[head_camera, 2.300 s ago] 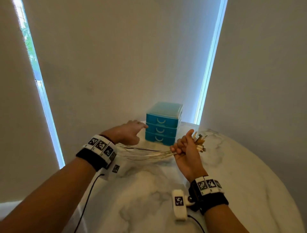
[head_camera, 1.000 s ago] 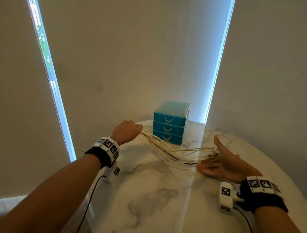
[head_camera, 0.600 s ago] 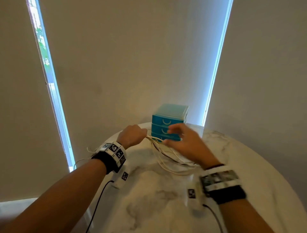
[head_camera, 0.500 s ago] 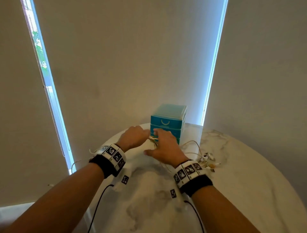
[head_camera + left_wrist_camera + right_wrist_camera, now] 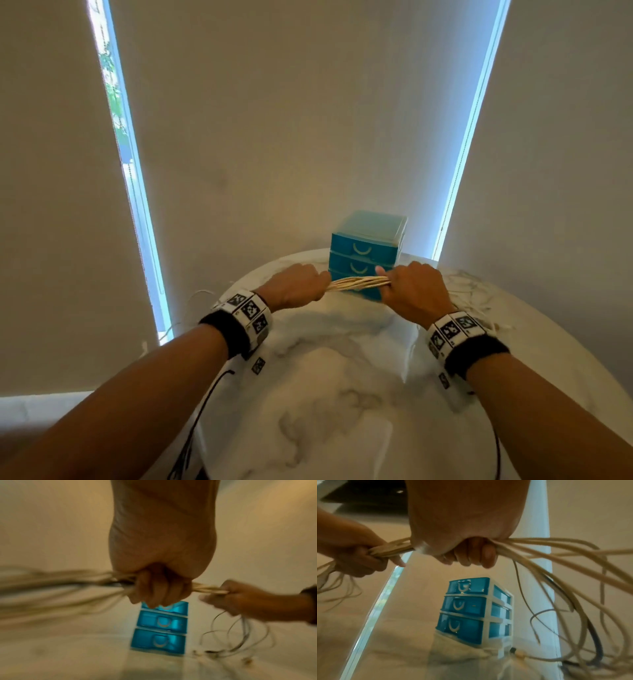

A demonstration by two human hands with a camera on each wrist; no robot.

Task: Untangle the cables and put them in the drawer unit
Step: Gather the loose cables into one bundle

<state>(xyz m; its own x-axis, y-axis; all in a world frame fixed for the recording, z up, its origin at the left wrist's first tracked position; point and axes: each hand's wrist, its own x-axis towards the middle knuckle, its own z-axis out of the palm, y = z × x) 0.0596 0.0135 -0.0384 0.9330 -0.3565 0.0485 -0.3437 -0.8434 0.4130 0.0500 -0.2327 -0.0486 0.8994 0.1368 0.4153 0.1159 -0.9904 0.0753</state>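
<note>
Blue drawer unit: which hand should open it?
Probably the right hand: it is nearer the blue plastic drawer unit, whose three drawers are shut. The left hand also grips the cream cable bundle, so could hold it alone.

Cables [image 5: 358, 283] between left hand [image 5: 294, 287] and right hand [image 5: 412, 290] — drawer unit [image 5: 368, 246] just behind, on the table [image 5: 342, 394].

Your forearms are bare, with no sleeves. Each wrist wears a black fabric band [image 5: 226, 337] topped by a white strap printed with square black-and-white markers [image 5: 251, 310]; the right wrist's band [image 5: 474, 353] matches. A small white tagged block [image 5: 258, 365] hangs under each wrist, trailing a thin black wire [image 5: 205, 404].
</note>
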